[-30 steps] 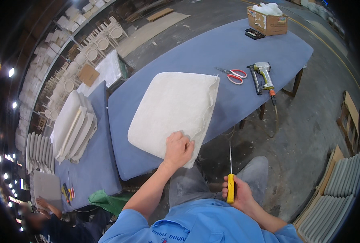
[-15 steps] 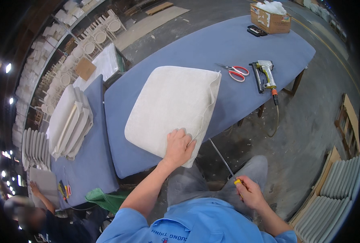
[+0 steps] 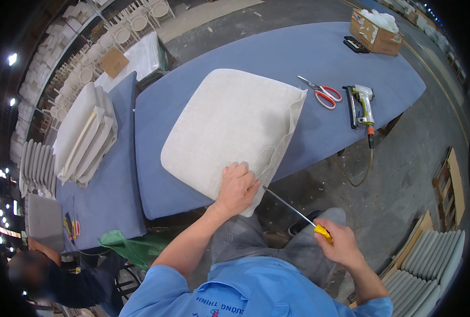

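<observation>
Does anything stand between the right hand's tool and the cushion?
Nothing visible: the tool in the right hand has its tip near the edge of the cushion. The left hand rests on the cushion, just left of the tip.

Seat pad (image 3: 235,116), one: covered in off-white woven fabric, corners rounded at left; loose, wavy fabric edge left along right side. Laid flat on blue-covered table (image 3: 277,50), near corner projected past table edge. Screwdriver (image 3: 298,212), one: long metal shaft, yellow handle. Gripped by handle, shaft slanted up and leftward, tip held at pad's right edge near front corner; contact not discernible.
</observation>
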The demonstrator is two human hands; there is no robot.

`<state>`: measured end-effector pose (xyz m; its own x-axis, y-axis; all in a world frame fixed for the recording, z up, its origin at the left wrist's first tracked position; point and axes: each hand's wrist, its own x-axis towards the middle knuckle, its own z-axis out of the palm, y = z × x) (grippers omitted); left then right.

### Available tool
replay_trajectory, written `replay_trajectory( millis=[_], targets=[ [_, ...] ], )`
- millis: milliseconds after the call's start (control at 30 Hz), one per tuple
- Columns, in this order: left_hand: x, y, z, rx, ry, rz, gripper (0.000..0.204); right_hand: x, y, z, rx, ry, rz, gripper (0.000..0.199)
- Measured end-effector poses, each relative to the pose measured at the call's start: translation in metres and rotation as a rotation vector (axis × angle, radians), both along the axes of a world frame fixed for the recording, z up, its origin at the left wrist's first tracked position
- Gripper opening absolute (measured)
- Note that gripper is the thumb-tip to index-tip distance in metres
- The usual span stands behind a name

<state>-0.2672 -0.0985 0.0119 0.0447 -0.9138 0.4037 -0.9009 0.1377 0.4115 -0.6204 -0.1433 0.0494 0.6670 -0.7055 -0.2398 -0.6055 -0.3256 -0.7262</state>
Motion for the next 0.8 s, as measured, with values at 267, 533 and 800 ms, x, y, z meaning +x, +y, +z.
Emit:
replay_trajectory(
  millis=[267,533,800],
  targets=[
    [-0.001,0.000,-0.001,-0.016,0.030,0.000,0.029,0.005,-0.011,0.016,-0.286,0.047,0.052,0.035],
    [-0.001,-0.001,0.000,-0.013,0.054,0.002,0.028,0.006,-0.022,0.028,-0.481,0.143,0.135,0.038],
    [-0.002,0.000,0.000,-0.008,0.054,0.006,0.028,0.017,-0.030,0.056,-0.637,0.248,0.237,0.047]
  ],
)
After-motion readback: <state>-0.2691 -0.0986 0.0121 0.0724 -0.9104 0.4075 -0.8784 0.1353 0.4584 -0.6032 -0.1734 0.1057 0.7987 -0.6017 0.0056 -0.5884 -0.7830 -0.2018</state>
